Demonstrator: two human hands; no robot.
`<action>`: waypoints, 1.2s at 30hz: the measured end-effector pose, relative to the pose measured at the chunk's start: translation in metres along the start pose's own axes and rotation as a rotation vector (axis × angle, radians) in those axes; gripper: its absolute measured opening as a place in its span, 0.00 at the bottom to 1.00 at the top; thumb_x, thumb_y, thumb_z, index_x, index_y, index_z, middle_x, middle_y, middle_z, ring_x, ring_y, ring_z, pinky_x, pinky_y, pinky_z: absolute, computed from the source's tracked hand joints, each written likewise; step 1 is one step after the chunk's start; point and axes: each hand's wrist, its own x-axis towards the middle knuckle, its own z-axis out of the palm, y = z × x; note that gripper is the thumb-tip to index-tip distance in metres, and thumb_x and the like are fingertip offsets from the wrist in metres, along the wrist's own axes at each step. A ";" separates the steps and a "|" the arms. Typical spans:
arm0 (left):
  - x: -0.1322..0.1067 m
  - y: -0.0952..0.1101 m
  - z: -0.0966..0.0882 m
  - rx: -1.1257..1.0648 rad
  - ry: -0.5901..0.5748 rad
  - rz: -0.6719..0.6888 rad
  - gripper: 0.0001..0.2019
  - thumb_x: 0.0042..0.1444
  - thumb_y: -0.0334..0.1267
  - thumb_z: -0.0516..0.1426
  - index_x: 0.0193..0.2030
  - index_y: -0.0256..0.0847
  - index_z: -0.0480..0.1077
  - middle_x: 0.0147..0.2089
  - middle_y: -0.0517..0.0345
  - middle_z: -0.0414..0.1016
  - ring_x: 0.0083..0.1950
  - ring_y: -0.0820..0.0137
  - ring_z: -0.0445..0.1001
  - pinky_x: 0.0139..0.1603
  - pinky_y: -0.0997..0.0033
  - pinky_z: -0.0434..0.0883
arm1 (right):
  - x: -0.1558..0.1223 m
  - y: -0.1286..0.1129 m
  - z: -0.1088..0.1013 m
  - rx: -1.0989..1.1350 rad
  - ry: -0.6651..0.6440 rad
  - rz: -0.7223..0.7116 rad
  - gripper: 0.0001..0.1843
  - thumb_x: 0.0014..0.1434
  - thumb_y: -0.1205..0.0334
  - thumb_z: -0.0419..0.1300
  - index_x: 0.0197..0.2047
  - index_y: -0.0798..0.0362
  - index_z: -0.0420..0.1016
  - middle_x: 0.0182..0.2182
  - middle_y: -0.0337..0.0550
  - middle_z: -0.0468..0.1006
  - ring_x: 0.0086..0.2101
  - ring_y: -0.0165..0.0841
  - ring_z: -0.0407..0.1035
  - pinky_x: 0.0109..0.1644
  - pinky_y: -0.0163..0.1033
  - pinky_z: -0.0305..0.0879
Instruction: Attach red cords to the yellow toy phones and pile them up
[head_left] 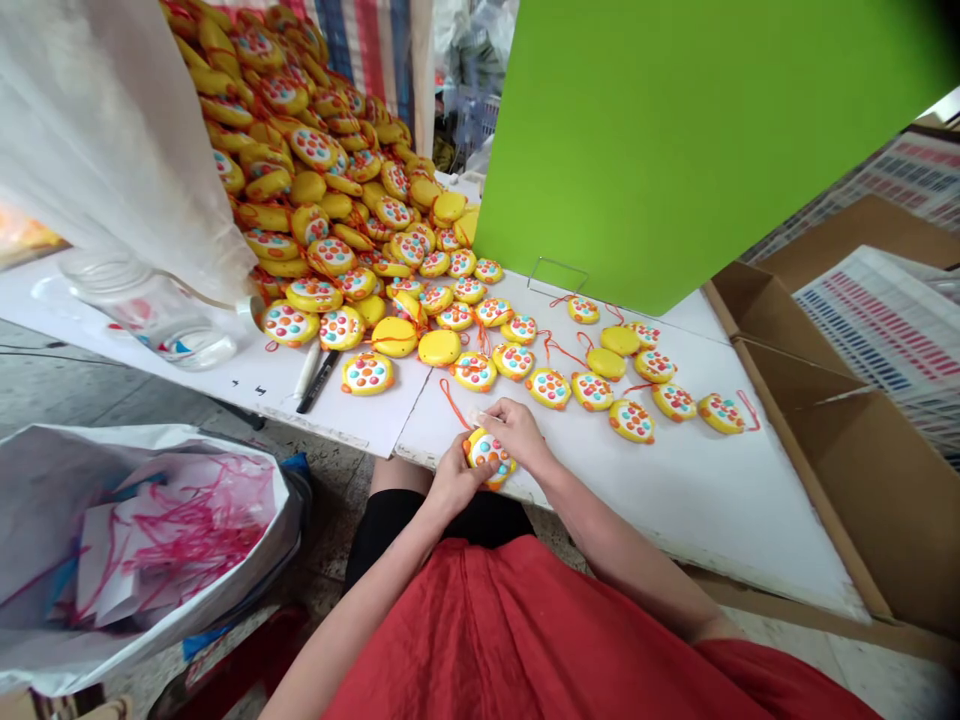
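A yellow round toy [489, 456] with coloured buttons sits at the near edge of the white table [675, 490]. My left hand [452, 478] grips it from the left and below, fingers closed on it. From the right, my right hand [514, 430] pinches the toy's top edge, fingers closed, with something small and pale at the fingertips. A red cord [452, 402] runs from the toy up across the table. A big heap of the same yellow toys [330, 180] rises at the back left, and a loose row of them [592, 385] lies beyond my hands.
A black pen [319, 381] and a white marker [307, 369] lie left of my hands. A clear plastic bottle [150, 310] lies at the table's left. A white bag [142, 540] with red cords and paper stands on the floor. A green board [675, 130] stands behind; cardboard boxes [847, 440] are right.
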 end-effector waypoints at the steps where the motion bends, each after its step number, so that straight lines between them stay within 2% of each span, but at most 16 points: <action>1: 0.000 0.000 0.000 -0.004 -0.008 -0.009 0.32 0.39 0.37 0.69 0.52 0.36 0.63 0.43 0.52 0.74 0.38 0.68 0.74 0.34 0.72 0.73 | -0.002 0.001 -0.002 0.056 -0.040 0.004 0.08 0.51 0.56 0.60 0.28 0.52 0.70 0.25 0.39 0.76 0.27 0.33 0.71 0.30 0.36 0.67; 4: -0.001 0.002 0.000 -0.036 -0.042 -0.047 0.33 0.39 0.39 0.69 0.52 0.36 0.62 0.43 0.51 0.74 0.37 0.67 0.75 0.31 0.71 0.73 | -0.008 0.001 -0.007 0.075 -0.094 -0.018 0.08 0.50 0.56 0.60 0.30 0.52 0.70 0.27 0.39 0.77 0.28 0.33 0.71 0.30 0.37 0.67; 8: -0.002 0.004 0.002 -0.042 -0.042 -0.013 0.32 0.38 0.38 0.69 0.50 0.36 0.62 0.41 0.53 0.74 0.36 0.68 0.75 0.32 0.71 0.73 | -0.005 -0.006 -0.002 -0.136 0.025 -0.040 0.04 0.50 0.61 0.60 0.28 0.51 0.71 0.27 0.39 0.78 0.29 0.34 0.71 0.33 0.38 0.66; 12: -0.003 0.005 0.000 -0.028 -0.071 0.026 0.31 0.40 0.37 0.68 0.51 0.35 0.62 0.42 0.53 0.74 0.39 0.68 0.75 0.37 0.72 0.73 | 0.005 -0.004 -0.009 -0.055 -0.029 -0.007 0.06 0.51 0.58 0.60 0.30 0.52 0.71 0.26 0.39 0.77 0.27 0.33 0.71 0.30 0.37 0.65; 15: -0.004 0.003 -0.005 -0.059 -0.111 -0.024 0.34 0.42 0.39 0.68 0.55 0.38 0.60 0.46 0.51 0.73 0.41 0.66 0.75 0.34 0.71 0.75 | 0.000 0.015 -0.035 -0.101 0.056 -0.054 0.11 0.53 0.55 0.59 0.36 0.53 0.73 0.30 0.41 0.78 0.27 0.33 0.69 0.32 0.38 0.66; 18: -0.005 0.001 -0.010 -0.141 -0.135 -0.019 0.35 0.42 0.38 0.68 0.57 0.39 0.59 0.48 0.51 0.73 0.42 0.65 0.75 0.36 0.69 0.76 | -0.015 0.044 -0.072 -0.331 0.191 -0.058 0.11 0.54 0.57 0.58 0.38 0.52 0.74 0.34 0.44 0.79 0.29 0.36 0.70 0.36 0.42 0.67; 20: -0.004 0.001 -0.011 -0.215 -0.140 -0.004 0.35 0.42 0.36 0.69 0.57 0.40 0.60 0.48 0.52 0.73 0.43 0.66 0.75 0.38 0.70 0.76 | -0.025 0.059 -0.092 -0.487 0.257 -0.085 0.11 0.53 0.60 0.57 0.40 0.53 0.75 0.38 0.48 0.79 0.36 0.41 0.71 0.43 0.48 0.66; 22: -0.003 0.002 -0.009 -0.305 -0.124 -0.011 0.31 0.45 0.38 0.67 0.56 0.41 0.62 0.49 0.52 0.73 0.43 0.66 0.75 0.39 0.69 0.76 | -0.034 0.066 -0.100 -0.574 0.331 -0.160 0.14 0.52 0.63 0.57 0.42 0.54 0.75 0.45 0.52 0.76 0.47 0.46 0.68 0.53 0.55 0.61; 24: -0.002 0.005 -0.004 -0.414 -0.084 -0.038 0.26 0.50 0.42 0.64 0.55 0.41 0.63 0.49 0.51 0.73 0.42 0.66 0.76 0.37 0.67 0.76 | -0.041 0.062 -0.093 -0.524 0.353 -0.212 0.15 0.54 0.63 0.57 0.46 0.54 0.74 0.49 0.54 0.74 0.52 0.47 0.64 0.57 0.57 0.57; 25: -0.002 0.007 -0.001 -0.470 -0.057 -0.047 0.23 0.53 0.44 0.62 0.54 0.41 0.63 0.49 0.50 0.73 0.42 0.66 0.76 0.36 0.67 0.77 | -0.044 0.056 -0.084 -0.435 0.319 -0.201 0.16 0.56 0.61 0.57 0.48 0.54 0.73 0.49 0.54 0.74 0.51 0.46 0.65 0.57 0.57 0.58; 28: -0.003 0.014 0.009 -0.576 -0.006 -0.026 0.20 0.55 0.45 0.60 0.52 0.40 0.65 0.50 0.50 0.73 0.43 0.67 0.75 0.38 0.67 0.77 | -0.050 0.035 -0.049 0.007 0.025 -0.104 0.28 0.59 0.53 0.57 0.61 0.51 0.60 0.53 0.52 0.71 0.46 0.41 0.70 0.51 0.51 0.67; 30: -0.005 0.019 0.012 -0.580 -0.027 0.002 0.19 0.56 0.46 0.59 0.52 0.40 0.66 0.51 0.50 0.72 0.44 0.67 0.75 0.41 0.65 0.77 | -0.051 0.022 -0.027 0.256 -0.115 -0.095 0.34 0.61 0.51 0.56 0.66 0.48 0.51 0.59 0.50 0.65 0.52 0.39 0.66 0.55 0.48 0.65; 31: -0.007 0.021 0.012 -0.565 -0.047 0.008 0.19 0.56 0.46 0.59 0.52 0.40 0.65 0.51 0.50 0.72 0.45 0.66 0.75 0.42 0.64 0.77 | -0.052 0.017 -0.019 0.331 -0.133 -0.107 0.34 0.61 0.51 0.56 0.67 0.47 0.49 0.62 0.48 0.61 0.56 0.38 0.62 0.59 0.48 0.61; 34: -0.011 0.027 0.009 -0.463 -0.085 0.001 0.24 0.53 0.44 0.62 0.55 0.42 0.62 0.50 0.51 0.72 0.44 0.65 0.76 0.40 0.62 0.78 | -0.050 0.007 -0.010 0.412 -0.112 -0.121 0.30 0.62 0.51 0.56 0.65 0.47 0.54 0.63 0.45 0.59 0.61 0.38 0.56 0.64 0.47 0.53; 36: -0.011 0.030 0.005 -0.349 -0.067 -0.002 0.31 0.48 0.41 0.65 0.57 0.43 0.60 0.49 0.51 0.72 0.42 0.64 0.77 0.36 0.63 0.79 | -0.048 0.004 -0.011 0.458 -0.150 -0.096 0.29 0.61 0.51 0.57 0.63 0.47 0.57 0.60 0.45 0.63 0.58 0.39 0.59 0.62 0.47 0.57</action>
